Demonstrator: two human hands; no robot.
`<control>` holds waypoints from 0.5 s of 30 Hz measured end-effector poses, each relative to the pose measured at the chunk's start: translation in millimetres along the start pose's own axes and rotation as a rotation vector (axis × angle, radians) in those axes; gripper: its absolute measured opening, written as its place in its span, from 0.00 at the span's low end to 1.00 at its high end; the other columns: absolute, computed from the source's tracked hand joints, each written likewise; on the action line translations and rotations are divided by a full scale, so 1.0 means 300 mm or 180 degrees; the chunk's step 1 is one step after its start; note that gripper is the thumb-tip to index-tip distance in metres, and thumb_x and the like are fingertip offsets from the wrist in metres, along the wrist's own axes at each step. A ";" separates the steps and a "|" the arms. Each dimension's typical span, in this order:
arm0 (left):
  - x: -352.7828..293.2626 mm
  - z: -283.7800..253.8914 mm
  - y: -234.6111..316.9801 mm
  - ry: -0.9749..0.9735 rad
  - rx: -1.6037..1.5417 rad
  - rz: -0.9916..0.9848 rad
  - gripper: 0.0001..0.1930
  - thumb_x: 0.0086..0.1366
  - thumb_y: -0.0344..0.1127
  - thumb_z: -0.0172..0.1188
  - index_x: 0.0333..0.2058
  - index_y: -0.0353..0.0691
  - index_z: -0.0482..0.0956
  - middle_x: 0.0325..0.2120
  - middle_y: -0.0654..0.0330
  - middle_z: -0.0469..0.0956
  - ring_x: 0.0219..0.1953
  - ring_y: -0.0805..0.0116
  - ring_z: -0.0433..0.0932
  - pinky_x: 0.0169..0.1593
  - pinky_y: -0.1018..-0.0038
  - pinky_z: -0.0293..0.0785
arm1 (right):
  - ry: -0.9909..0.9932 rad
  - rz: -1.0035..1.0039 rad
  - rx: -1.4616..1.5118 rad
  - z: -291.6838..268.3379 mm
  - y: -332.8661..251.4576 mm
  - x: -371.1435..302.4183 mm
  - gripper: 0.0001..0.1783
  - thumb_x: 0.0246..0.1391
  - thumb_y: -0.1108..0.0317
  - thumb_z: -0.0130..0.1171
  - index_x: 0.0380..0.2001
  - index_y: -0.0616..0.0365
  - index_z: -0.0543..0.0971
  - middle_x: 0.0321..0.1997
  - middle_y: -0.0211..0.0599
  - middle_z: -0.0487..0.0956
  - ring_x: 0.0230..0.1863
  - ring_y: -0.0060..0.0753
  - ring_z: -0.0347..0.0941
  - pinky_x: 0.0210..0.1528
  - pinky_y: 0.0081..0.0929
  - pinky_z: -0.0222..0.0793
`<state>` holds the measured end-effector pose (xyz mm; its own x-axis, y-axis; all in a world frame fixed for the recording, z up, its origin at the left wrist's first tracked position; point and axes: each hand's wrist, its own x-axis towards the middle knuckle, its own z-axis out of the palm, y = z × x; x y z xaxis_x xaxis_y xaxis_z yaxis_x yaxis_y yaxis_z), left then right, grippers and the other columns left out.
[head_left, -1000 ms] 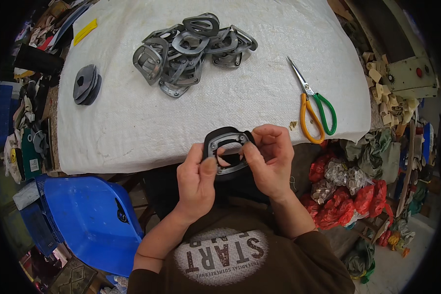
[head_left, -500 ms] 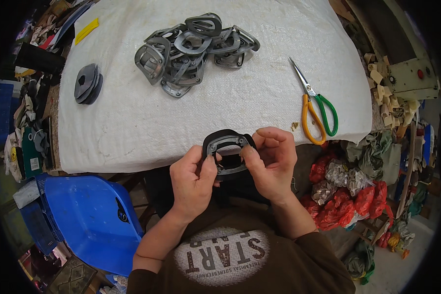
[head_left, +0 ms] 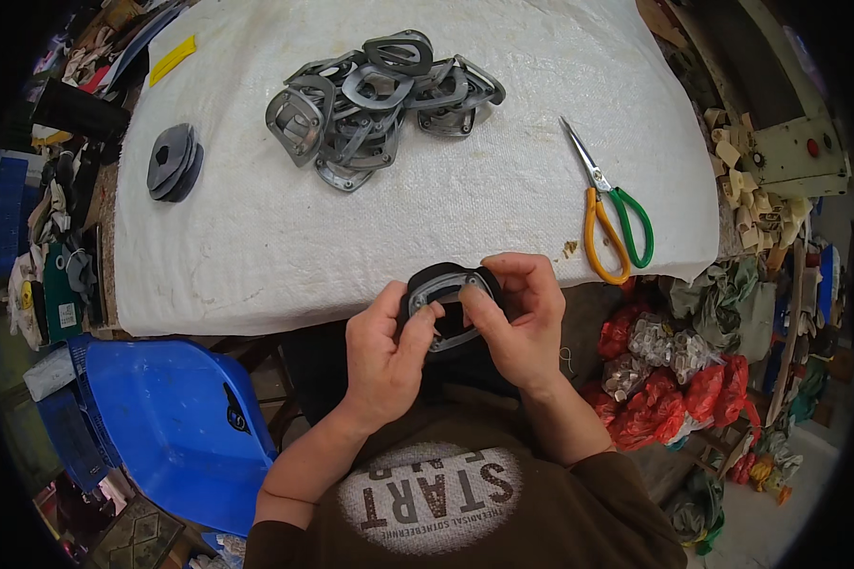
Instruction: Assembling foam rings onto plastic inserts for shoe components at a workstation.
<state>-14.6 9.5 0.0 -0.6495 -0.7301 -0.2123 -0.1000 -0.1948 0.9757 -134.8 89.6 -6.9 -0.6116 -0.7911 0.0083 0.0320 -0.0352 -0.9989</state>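
Between my two hands, at the table's near edge, is a grey metal frame [head_left: 438, 284] with a black rubbery rim fitted around its outside. My left hand [head_left: 386, 356] grips its left side, with the thumb pressed on the inner edge. On the other side my right hand [head_left: 522, 322] pinches the rim, thumb inside and fingers curled behind. A heap of similar grey metal frames [head_left: 375, 104] lies at the far middle of the table. Scissors [head_left: 603, 204] with one orange and one green handle lie to the right, blades partly apart.
White woven sheeting [head_left: 256, 256] covers the table. A stack of dark grey flat pieces [head_left: 174, 163] sits at its left, and a yellow strip [head_left: 172, 60] lies farther back. A blue plastic chair [head_left: 166, 427] stands lower left. Red plastic bags [head_left: 655, 408] are piled at the right.
The frame and rim have come slightly nearer to me and tilted. My left thumb has shifted right along the inner edge, and my right thumb has moved a little.
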 end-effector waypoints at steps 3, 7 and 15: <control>-0.003 0.008 -0.027 0.0028 0.0099 0.0500 0.08 0.61 0.31 0.50 0.28 0.32 0.71 0.15 0.65 0.69 0.18 0.82 0.65 0.22 0.82 0.61 | 0.0092 0.0118 0.0255 0.002 0.005 -0.001 0.17 0.47 0.78 0.57 0.40 0.64 0.65 0.29 0.33 0.74 0.30 0.16 0.70 0.30 0.14 0.67; -0.002 0.008 -0.025 0.0015 -0.0080 0.0371 0.07 0.61 0.31 0.50 0.29 0.32 0.71 0.16 0.66 0.70 0.17 0.83 0.65 0.21 0.83 0.61 | -0.0068 0.0349 0.0713 -0.023 0.003 0.014 0.16 0.48 0.77 0.58 0.40 0.64 0.66 0.29 0.33 0.74 0.30 0.17 0.71 0.30 0.14 0.68; -0.005 0.005 -0.002 -0.0178 -0.0707 -0.0430 0.07 0.63 0.32 0.49 0.32 0.34 0.71 0.17 0.67 0.70 0.16 0.86 0.65 0.17 0.87 0.60 | -0.0262 0.0356 0.0444 -0.045 -0.012 0.013 0.17 0.51 0.75 0.57 0.43 0.63 0.66 0.25 0.31 0.73 0.27 0.17 0.70 0.29 0.14 0.66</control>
<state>-14.6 11.7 -0.2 -0.6827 -0.6516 -0.3307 -0.0248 -0.4316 0.9017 -147.8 95.0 -3.9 -0.5316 -0.8419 -0.0930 0.2090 -0.0240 -0.9776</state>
